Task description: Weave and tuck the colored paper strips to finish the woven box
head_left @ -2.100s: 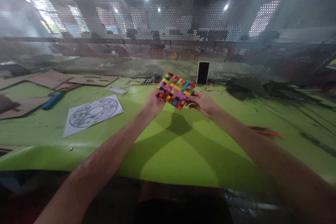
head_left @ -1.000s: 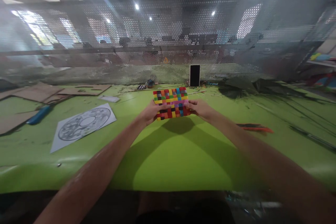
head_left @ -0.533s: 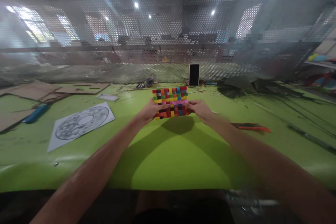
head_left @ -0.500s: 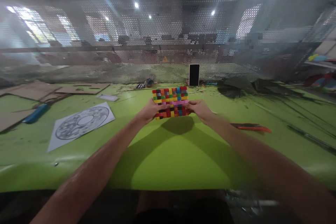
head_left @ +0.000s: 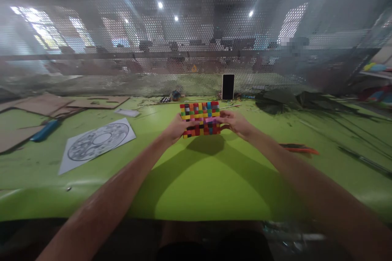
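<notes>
A small woven piece [head_left: 201, 128] of many-coloured strips, with a pink strip across its middle, is held up above the green table [head_left: 196, 195]. My left hand [head_left: 176, 127] grips its left edge, thumb lying across the front and the other fingers hidden behind. At the right edge, my right hand [head_left: 234, 123] has its thumb and fingers closed on the piece near the end of the pink strip. The shadow of the piece and hands falls on the table below.
On the left lie a printed circular pattern sheet [head_left: 98, 144], a blue tool [head_left: 45, 130] and cut cardboard [head_left: 49, 105]. A dark-screened device [head_left: 228, 87] stands at the back by a perforated metal screen [head_left: 196, 28]. Dark leaves [head_left: 281, 101] and an orange-edged tool [head_left: 300, 149] lie right.
My right hand's fingers have shifted slightly at the right edge of the woven piece. The whole view has moved a little.
</notes>
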The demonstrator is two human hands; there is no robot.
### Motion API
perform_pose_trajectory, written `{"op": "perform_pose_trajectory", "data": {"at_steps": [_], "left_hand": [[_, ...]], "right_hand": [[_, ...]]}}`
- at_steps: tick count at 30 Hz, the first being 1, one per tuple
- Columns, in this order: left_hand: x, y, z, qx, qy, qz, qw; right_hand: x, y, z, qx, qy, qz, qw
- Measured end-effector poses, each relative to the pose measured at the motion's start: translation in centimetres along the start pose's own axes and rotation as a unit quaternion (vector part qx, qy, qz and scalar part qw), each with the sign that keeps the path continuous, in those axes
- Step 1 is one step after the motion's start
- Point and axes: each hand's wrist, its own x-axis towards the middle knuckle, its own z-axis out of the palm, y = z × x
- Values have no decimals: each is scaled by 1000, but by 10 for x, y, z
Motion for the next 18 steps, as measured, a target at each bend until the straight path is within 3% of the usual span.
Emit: {"op": "perform_pose_trajectory", "data": {"at_steps": [5, 13, 16, 18], "left_hand": [[0, -8, 1, -1, -17, -1, 1000], [-1, -10, 2, 2, -28, 6, 1000], [0, -10, 2, 2, -37, 10, 999], [1, -11, 2, 0, -21, 10, 1000]], "right_hand": [[0, 1, 7, -37, 66, -48, 996], [-5, -5, 14, -18, 59, -76, 995], [-5, -7, 11, -97, 100, -93, 986], [-6, -10, 8, -192, 156, -150, 957]]}}
